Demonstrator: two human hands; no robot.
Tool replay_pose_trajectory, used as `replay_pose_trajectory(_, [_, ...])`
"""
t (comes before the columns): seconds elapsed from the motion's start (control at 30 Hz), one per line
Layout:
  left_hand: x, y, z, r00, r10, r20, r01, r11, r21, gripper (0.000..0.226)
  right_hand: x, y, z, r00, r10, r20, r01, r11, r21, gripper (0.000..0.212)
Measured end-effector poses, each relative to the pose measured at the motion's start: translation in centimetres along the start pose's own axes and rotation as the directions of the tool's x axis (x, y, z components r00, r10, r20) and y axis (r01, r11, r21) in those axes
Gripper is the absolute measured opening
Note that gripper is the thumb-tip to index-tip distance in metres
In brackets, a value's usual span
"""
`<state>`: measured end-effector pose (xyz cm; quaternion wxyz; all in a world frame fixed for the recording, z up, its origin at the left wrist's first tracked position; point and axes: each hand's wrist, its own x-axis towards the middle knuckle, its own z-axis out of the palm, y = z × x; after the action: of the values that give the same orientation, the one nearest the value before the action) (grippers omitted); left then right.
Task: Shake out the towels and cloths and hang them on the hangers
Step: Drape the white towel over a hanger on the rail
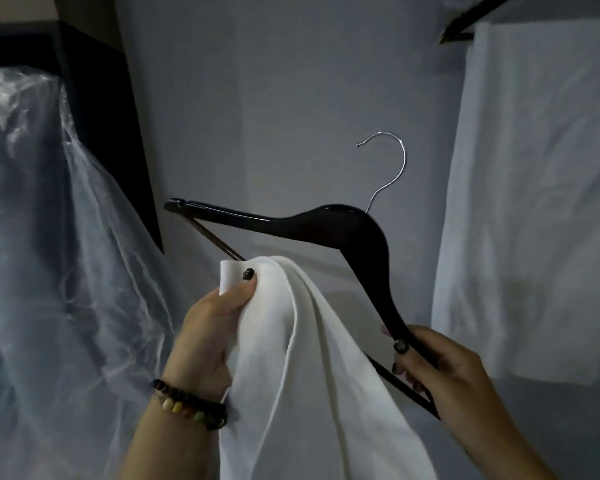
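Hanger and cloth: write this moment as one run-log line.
left hand: grips white cloth | right hand: holds dark hanger | cloth: at bottom bar

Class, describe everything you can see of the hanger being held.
The hanger is dark, glossy and wood-like, with a silver wire hook and a thin lower bar. It is tilted, hook uppermost, in front of a grey wall. The right hand grips one shoulder end; a white cloth, held by the left hand, drapes over the bar.

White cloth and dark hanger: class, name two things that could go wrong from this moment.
1. The left hand only pinches a corner of the white cloth; the bunched rest could slide off.
2. The right hand holds the tilted hanger by one end, so it could twist or drop.
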<state>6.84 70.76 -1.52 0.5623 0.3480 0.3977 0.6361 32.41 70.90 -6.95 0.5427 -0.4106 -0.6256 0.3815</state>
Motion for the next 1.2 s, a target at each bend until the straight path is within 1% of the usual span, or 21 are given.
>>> replay_pose_trajectory(0.13, [-2.2,-2.3,2.3,0.998,-0.020,-0.062,0.017,0.999,-0.047,0.053,-2.6,1.5,-3.6,0.993,0.070,0.096,-0.077,0.994,0.072,0.030])
replay_pose_trajectory(0.17, [-2.8,-2.7,2.9,0.998,-0.030,-0.063,0.026,0.998,-0.060,0.054,-3.0,1.8,-4.6,0.988,0.090,0.122,-0.103,0.989,0.106,0.028])
replay_pose_trajectory(0.23, [-3.9,-3.5,4.0,0.999,-0.047,-0.021,0.046,0.996,-0.071,0.044,-3.7,2.3,-6.5,0.975,0.114,0.189,-0.141,0.980,0.137,0.013])
replay_pose_trajectory(0.3, [-5.3,-4.7,5.6,0.995,-0.073,0.061,0.077,0.994,-0.074,0.026,-4.5,4.1,-9.0,0.957,0.120,0.266,-0.167,0.972,0.164,0.051])
replay_pose_trajectory(0.33, [-6.0,-5.3,6.4,0.993,-0.081,0.084,0.088,0.993,-0.075,0.025,-5.0,4.9,-10.1,0.947,0.128,0.296,-0.185,0.967,0.175,0.062])
replay_pose_trajectory(0.37, [-6.5,-5.9,7.1,0.992,-0.085,0.092,0.092,0.993,-0.080,0.026,-5.4,5.5,-11.1,0.938,0.141,0.315,-0.204,0.964,0.174,0.065])
replay_pose_trajectory(0.4, [-7.0,-6.6,7.8,0.994,-0.082,0.072,0.087,0.994,-0.072,0.025,-5.7,5.9,-12.1,0.918,0.152,0.367,-0.232,0.955,0.185,0.065])
replay_pose_trajectory(0.43, [-7.3,-7.3,8.3,0.997,-0.071,0.020,0.072,0.996,-0.056,0.026,-6.0,6.1,-12.8,0.893,0.168,0.418,-0.277,0.936,0.217,0.064])
replay_pose_trajectory(0.5, [-7.8,-8.5,9.2,0.992,-0.012,-0.125,0.020,0.998,0.059,0.036,-6.3,6.2,-14.1,0.823,0.195,0.533,-0.402,0.863,0.306,0.060])
replay_pose_trajectory(0.57, [-8.5,-9.4,10.2,0.967,0.063,-0.246,-0.019,0.984,0.177,0.024,-6.1,6.1,-14.7,0.748,0.228,0.624,-0.506,0.803,0.314,0.061])
replay_pose_trajectory(0.6, [-8.9,-9.8,10.7,0.960,0.099,-0.263,-0.040,0.975,0.221,0.022,-5.9,5.8,-14.7,0.730,0.257,0.633,-0.519,0.811,0.269,0.061])
replay_pose_trajectory(0.67, [-9.7,-10.4,11.8,0.953,0.142,-0.268,-0.061,0.954,0.292,0.022,-5.5,4.6,-14.1,0.717,0.297,0.630,-0.476,0.870,0.131,0.050])
replay_pose_trajectory(0.73, [-10.0,-10.8,12.5,0.953,0.171,-0.252,-0.078,0.937,0.341,0.016,-5.3,2.9,-12.9,0.742,0.283,0.607,-0.360,0.933,0.005,0.032])
replay_pose_trajectory(0.77, [-10.0,-11.0,12.6,0.951,0.181,-0.251,-0.084,0.932,0.354,0.016,-5.2,2.0,-12.2,0.761,0.269,0.590,-0.300,0.953,-0.047,0.029])
replay_pose_trajectory(0.9, [-9.6,-11.0,12.7,0.953,0.181,-0.243,-0.088,0.933,0.349,0.022,-4.8,0.3,-9.5,0.855,0.245,0.456,-0.154,0.962,-0.227,0.046])
replay_pose_trajectory(0.93, [-9.5,-11.0,12.6,0.952,0.181,-0.246,-0.089,0.934,0.346,0.024,-4.8,0.2,-9.0,0.866,0.245,0.435,-0.137,0.955,-0.265,0.049])
replay_pose_trajectory(1.0, [-9.1,-10.9,12.3,0.950,0.180,-0.254,-0.082,0.931,0.355,0.029,-4.9,0.3,-8.1,0.866,0.269,0.422,-0.167,0.950,-0.263,0.049])
replay_pose_trajectory(1.07, [-8.7,-10.6,11.7,0.950,0.172,-0.262,-0.076,0.937,0.342,0.025,-4.9,0.5,-7.0,0.850,0.302,0.432,-0.210,0.946,-0.247,0.040])
replay_pose_trajectory(1.1, [-8.5,-10.4,11.4,0.948,0.173,-0.268,-0.076,0.939,0.336,0.021,-4.9,0.7,-6.5,0.852,0.297,0.431,-0.197,0.945,-0.262,0.031])
replay_pose_trajectory(1.17, [-8.1,-10.2,10.5,0.948,0.172,-0.270,-0.071,0.935,0.347,0.018,-4.6,0.9,-5.7,0.876,0.240,0.418,-0.079,0.927,-0.367,0.008])
replay_pose_trajectory(1.2, [-7.9,-10.2,10.0,0.951,0.168,-0.259,-0.067,0.932,0.357,0.020,-4.5,0.9,-5.5,0.888,0.212,0.408,-0.021,0.905,-0.425,0.004])
